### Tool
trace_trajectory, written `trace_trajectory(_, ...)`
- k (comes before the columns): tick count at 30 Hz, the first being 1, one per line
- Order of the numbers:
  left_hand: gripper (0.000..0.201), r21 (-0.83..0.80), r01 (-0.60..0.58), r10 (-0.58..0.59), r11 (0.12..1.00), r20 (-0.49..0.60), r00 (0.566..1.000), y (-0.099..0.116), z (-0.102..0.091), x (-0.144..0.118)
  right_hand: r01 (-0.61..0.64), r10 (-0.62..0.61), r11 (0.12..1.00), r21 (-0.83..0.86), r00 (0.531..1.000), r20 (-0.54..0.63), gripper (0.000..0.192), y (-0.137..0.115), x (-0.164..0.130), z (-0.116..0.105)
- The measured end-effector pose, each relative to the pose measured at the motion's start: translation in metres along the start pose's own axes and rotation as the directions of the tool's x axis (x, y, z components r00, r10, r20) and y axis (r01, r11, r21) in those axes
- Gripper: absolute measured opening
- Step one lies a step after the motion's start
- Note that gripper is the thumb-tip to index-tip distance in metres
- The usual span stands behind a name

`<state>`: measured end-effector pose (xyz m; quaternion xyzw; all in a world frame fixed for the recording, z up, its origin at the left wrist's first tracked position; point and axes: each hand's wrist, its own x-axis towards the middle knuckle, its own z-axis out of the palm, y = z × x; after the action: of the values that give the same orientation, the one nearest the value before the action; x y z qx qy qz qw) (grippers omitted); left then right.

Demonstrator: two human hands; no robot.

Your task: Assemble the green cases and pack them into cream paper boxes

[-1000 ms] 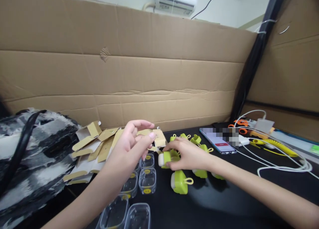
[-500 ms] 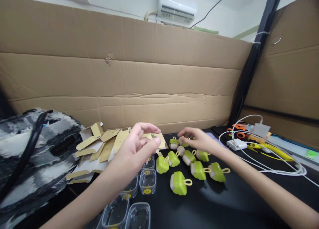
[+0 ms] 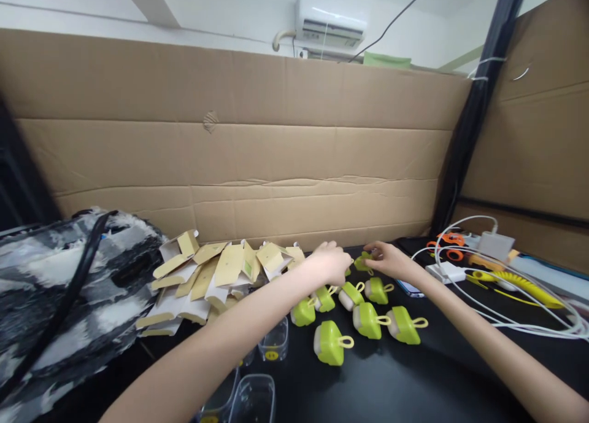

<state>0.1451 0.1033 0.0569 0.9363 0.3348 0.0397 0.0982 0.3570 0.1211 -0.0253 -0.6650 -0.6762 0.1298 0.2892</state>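
Two bare hands reach forward over a black tabletop (image 3: 381,383) toward a cluster of small lime-green cases (image 3: 331,343) with pale loops. The right hand (image 3: 389,260) comes in from the right, thumb and fingers slightly parted and curved; at their tips, just left of the hand, is a far green case (image 3: 362,261), apparently touched, though whether it is gripped cannot be told. The left hand (image 3: 330,264) is palm-down just to the left, fingers curled downward and mostly hidden, so how far they are open and what they hold cannot be told; a sliver of green shows at its right edge. Counting that sliver apart, eight green cases are visible: one at the right fingertips and seven nearer the viewer, below both hands. At least four clear plastic tubs (image 3: 253,401) show, partly covered by the left forearm. Left of the hands lies an overlapping heap of flattened cardboard boxes (image 3: 202,282), too jumbled to count. One phone (image 3: 411,290) peeks out beneath the right wrist, and two white chargers (image 3: 445,272) sit farther right among white cables.
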Motion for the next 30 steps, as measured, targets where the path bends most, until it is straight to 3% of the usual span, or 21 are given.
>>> trace_trajectory(5,0.025,0.094,0.083,-0.102,0.992,0.219,0.970,-0.010,0.004,0.024,0.110,-0.063,0.983,0.144,0.952,-0.301,0.026,-0.008,-0.002,-0.017)
trace_trajectory(10,0.025,0.163,0.098,-0.150,0.982,0.352,0.924,-0.010,0.005,0.033,0.263,-0.147,0.944,0.201,0.877,-0.457,0.025,-0.023,-0.013,-0.022)
trace_trajectory(20,0.030,0.200,0.062,-0.152,0.978,0.480,0.864,-0.005,0.009,0.041,0.388,-0.209,0.889,0.243,0.817,-0.538,0.021,-0.045,-0.028,-0.020)
trace_trajectory(30,0.029,0.120,-0.021,-0.039,0.993,0.472,0.881,-0.009,0.013,0.046,0.397,-0.197,0.865,0.308,0.831,-0.519,0.023,-0.051,-0.034,-0.019)
